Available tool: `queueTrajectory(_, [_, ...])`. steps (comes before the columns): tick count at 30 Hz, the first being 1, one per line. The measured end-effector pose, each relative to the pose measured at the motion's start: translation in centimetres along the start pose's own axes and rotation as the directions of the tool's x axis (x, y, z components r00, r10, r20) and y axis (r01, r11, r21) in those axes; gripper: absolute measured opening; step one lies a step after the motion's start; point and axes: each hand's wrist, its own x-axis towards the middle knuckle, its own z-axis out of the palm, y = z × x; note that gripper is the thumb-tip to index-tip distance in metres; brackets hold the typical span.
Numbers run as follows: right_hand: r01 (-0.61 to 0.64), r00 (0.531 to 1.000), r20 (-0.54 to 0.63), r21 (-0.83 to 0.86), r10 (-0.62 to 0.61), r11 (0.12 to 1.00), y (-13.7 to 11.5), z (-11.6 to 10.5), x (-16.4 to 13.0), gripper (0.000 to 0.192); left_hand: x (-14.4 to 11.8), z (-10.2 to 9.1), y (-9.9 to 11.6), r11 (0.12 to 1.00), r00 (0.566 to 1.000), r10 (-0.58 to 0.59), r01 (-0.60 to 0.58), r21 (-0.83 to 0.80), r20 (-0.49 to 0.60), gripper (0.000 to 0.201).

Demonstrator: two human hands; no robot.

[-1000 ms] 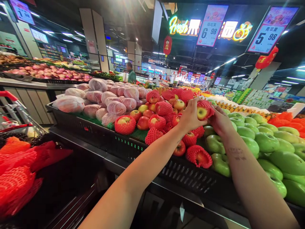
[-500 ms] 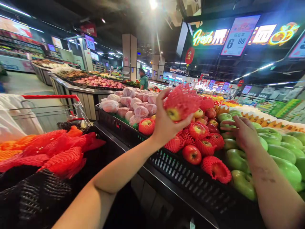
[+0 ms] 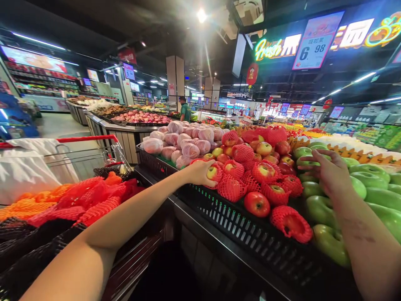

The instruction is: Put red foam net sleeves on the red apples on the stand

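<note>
- Background: neon sign [image 3: 268,49]; foreground: black crate [image 3: 241,228] of red apples [image 3: 257,204].
- Left grip [image 3: 199,172]: clamped on a netted apple [image 3: 214,172] near the crate's front edge.
- Right grip [image 3: 335,172]: fingers apart, over green apples [image 3: 369,179].

Left grip [image 3: 198,172] on netted apple [image 3: 214,172]

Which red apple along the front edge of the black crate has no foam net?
The bare red apple between two netted apples; its skin is uncovered, theirs wrapped.
</note>
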Motion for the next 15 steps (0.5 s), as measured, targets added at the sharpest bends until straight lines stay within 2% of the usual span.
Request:
queueTrajectory(3, [0.000, 1.000, 0.006, -0.004, 0.000, 1.000, 0.0, -0.1, 0.1, 0.023, 1.0, 0.0, 1.0, 0.990, 0.999, -0.036, 0.032, 0.137, 0.026, 0.092])
queueTrajectory(5, [-0.003, 1.000, 0.008, -0.012, 0.003, 1.000, 0.0, 0.0, 0.1, 0.024, 1.0, 0.3, 1.4, 0.982, 0.999, -0.053, 0.050, 0.181, 0.013, 0.096])
queueTrajectory(8, [-0.007, 1.000, -0.006, -0.041, 0.006, 0.999, -0.3, 0.2, -0.2, 0.024, 0.2, 1.0, 1.2, 0.976, 0.999, -0.032, 0.035, 0.213, -0.015, 0.089])
queueTrajectory(12, [-0.011, 1.000, -0.016, -0.061, 0.010, 0.998, -0.7, 0.7, -0.8, 0.022, -0.5, 1.8, 0.1, 0.955, 0.982, 0.114, -0.066, 0.289, -0.153, 0.066])
queueTrajectory(15, [-0.029, 0.999, -0.020, -0.067, 0.028, 0.997, -0.7, 0.4, -0.8, 0.023, 0.0, 2.2, -0.8, 0.932, 0.964, 0.193, -0.123, 0.342, -0.181, 0.064])
